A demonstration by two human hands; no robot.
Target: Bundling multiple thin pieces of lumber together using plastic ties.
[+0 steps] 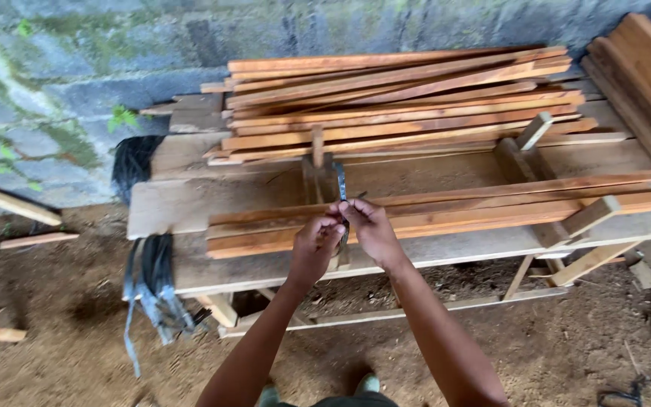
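Observation:
My left hand [314,249] and my right hand [371,226] meet over the front edge of a rough wooden workbench [175,203]. Both pinch a thin dark strap [341,185] that runs up from my fingers over a small bundle of reddish wooden slats [491,207]. The strap's lower end hangs down between my hands. A short upright wooden post [317,147] stands just behind the strap.
A bigger stack of long slats [401,98] lies at the back of the bench against a mossy block wall [62,68]. More dark straps [152,279] hang off the bench's left end. Planks [642,68] lean at right. Wood offcuts [9,202] lie on the dirt ground.

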